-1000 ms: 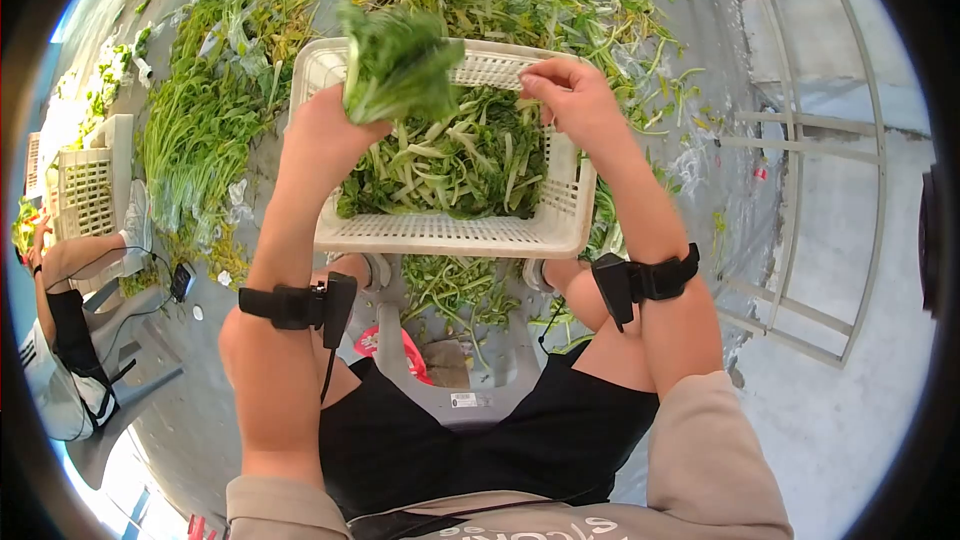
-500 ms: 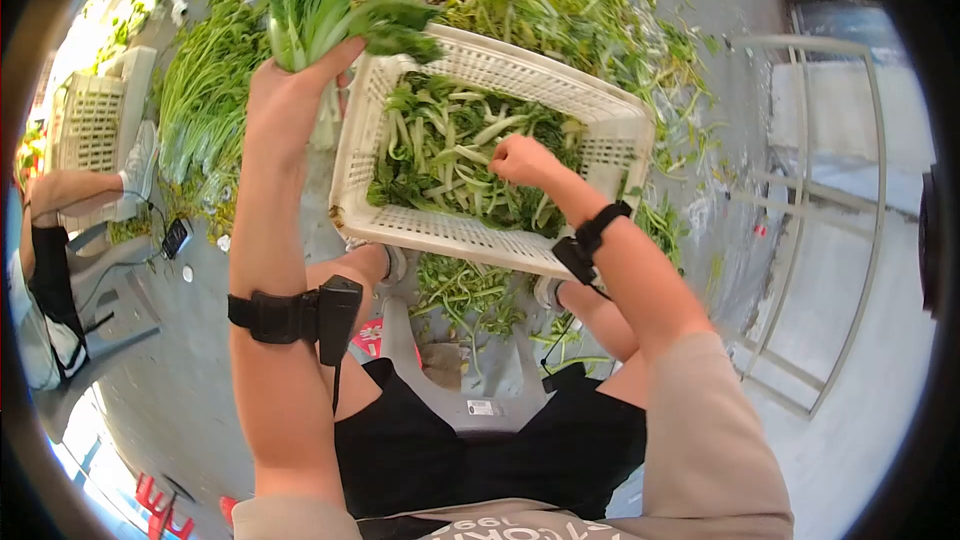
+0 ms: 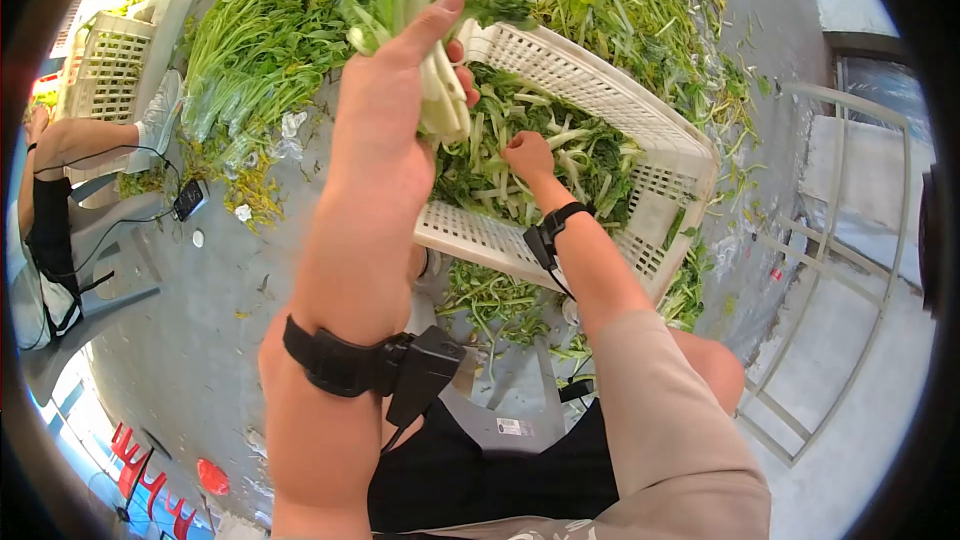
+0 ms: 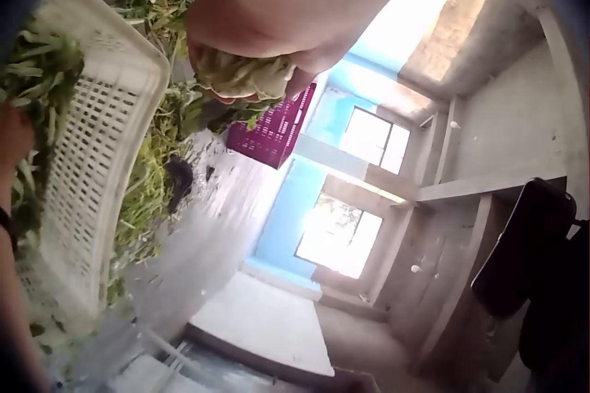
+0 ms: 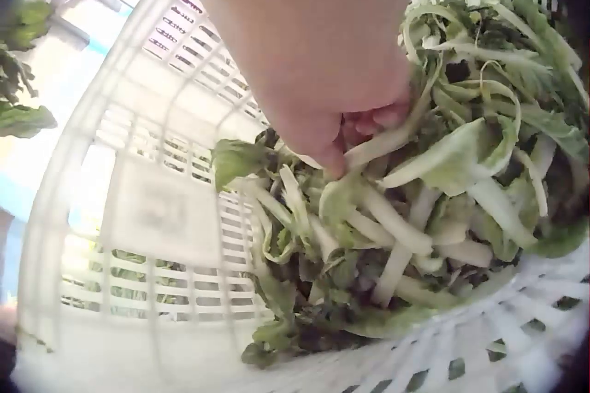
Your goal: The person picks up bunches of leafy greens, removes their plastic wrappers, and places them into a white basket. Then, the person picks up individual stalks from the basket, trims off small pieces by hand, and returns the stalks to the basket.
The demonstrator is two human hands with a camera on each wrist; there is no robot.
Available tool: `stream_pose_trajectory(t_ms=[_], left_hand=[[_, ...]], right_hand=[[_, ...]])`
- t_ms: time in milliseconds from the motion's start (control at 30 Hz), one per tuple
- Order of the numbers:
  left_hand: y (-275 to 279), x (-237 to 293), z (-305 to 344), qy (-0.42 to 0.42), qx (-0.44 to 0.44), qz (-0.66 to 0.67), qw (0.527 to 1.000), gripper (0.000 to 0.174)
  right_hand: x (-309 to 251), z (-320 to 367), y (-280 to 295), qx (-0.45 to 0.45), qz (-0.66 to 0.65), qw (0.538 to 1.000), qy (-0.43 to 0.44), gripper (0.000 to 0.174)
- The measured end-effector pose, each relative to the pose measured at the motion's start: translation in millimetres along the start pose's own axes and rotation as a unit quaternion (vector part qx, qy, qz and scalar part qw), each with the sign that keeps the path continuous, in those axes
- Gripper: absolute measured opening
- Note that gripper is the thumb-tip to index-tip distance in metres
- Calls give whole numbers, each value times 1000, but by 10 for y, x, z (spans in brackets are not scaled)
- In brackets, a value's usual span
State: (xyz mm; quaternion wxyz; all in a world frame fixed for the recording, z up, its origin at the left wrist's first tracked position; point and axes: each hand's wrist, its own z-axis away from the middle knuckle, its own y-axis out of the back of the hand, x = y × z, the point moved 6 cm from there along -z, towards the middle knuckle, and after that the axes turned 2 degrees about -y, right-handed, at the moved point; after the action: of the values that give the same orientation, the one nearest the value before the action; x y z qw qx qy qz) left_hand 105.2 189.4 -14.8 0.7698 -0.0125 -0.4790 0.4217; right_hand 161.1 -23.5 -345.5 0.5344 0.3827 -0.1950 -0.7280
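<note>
My left hand [image 3: 385, 95] grips a bunch of leafy greens [image 3: 440, 100] by its pale stems, raised over the crate's far left corner. In the left wrist view the cut stem ends [image 4: 247, 75] show within the curled fingers. A white plastic crate [image 3: 690, 145] holds a heap of loose leaves and stalks [image 3: 590, 155]. Down in that heap is my right hand [image 3: 530, 155]. The right wrist view shows its thumb and curled fingers pinching a pale stalk [image 5: 378, 146] among the others.
Piles of greens [image 3: 265, 50] and yellowed trimmings [image 3: 620, 10] cover the floor beyond the crate. At left sits another person [image 3: 90, 135] beside a second crate [image 3: 110, 60]. A metal frame [image 3: 840, 270] stands at right, and a grey stool [image 3: 500, 410] is below me.
The left hand carries its bunch up from the crate, then rightward and nearer the camera. My right hand has gone from the crate's right side down into the heap. The crate appears turned in view.
</note>
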Motion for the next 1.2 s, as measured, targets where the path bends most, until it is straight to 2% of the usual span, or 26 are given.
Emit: stream_pose_trajectory(t_ms=[67, 133, 200, 267, 333, 367, 467, 600, 633, 667, 700, 733, 800, 833, 867, 900, 933, 1000, 1067, 1133, 1200], left_hand=[[-61, -58, -2, -10, -10, -11, 1000, 40], [-94, -116, 0, -2, -16, -4, 1000, 38], [-138, -129, 14, 6, -17, -17, 1000, 38], [-179, -146, 21, -1, -24, -20, 1000, 38], [-215, -153, 44, -15, -14, -20, 1000, 38], [-232, -183, 43, -13, -15, -16, 1000, 38], [-311, -267, 65, -3, -26, -23, 999, 37], [-413, -422, 106, 7, -35, -30, 999, 39], [-448, -453, 148, 10, -33, -49, 998, 43], [-499, -493, 191, 9, -45, -50, 998, 43], [-534, -555, 230, 20, -52, -53, 997, 43], [-556, -628, 251, 31, -57, -57, 996, 43], [-614, -794, 257, 37, -87, -73, 993, 45], [-638, -876, 277, 52, -96, -90, 990, 47], [-654, -955, 292, 67, -103, -107, 987, 48], [-683, -1033, 313, 68, -110, -123, 984, 50], [-748, -1071, 382, 66, -111, -128, 983, 50], [-828, -1174, 506, 74, -74, -137, 985, 51], [-837, -1378, 537, 87, -92, -140, 982, 52], [-954, -1484, 631, 111, -130, -136, 976, 54], [-1001, -1564, 710, 129, -119, -172, 969, 58]], right_hand=[[6, 3, 97, -13, -162, 986, 19, 23], [-56, 136, 370, 13, -197, 980, 23, 24], [-178, 438, 733, -15, -332, 943, -8, 28], [-164, 617, 1012, -28, -340, 940, 21, 30], [-230, 861, 1338, -50, -434, 894, 101, 30], [-215, 974, 1482, -65, -443, 890, 91, 36], [-204, 1355, 1815, -72, -464, 871, 146, 35], [-131, 1903, 2264, -45, -523, 837, 152, 32], [-109, 2039, 2390, -7, -494, 855, 157, 29], [-83, 2186, 2498, 4, -495, 854, 158, 29], [-101, 2374, 2688, 105, -328, 914, 213, 27], [-155, 2566, 2828, 199, -147, 935, 255, 25], [-82, 2730, 2926, 219, -169, 930, 242, 22], [34, 2718, 2905, 147, -336, 906, 213, 23], [126, 2706, 2854, 69, -492, 849, 180, 25], [215, 2707, 2821, 53, -542, 820, 174, 25], [255, 2723, 2797, 54, -547, 817, 176, 25], [433, 2700, 2683, 43, -682, 723, 102, 25], [326, 2723, 2706, 11, -709, 698, 106, 25], [196, 2676, 2758, -4, -722, 676, 148, 24], [77, 2663, 2813, 1, -721, 675, 157, 23]])
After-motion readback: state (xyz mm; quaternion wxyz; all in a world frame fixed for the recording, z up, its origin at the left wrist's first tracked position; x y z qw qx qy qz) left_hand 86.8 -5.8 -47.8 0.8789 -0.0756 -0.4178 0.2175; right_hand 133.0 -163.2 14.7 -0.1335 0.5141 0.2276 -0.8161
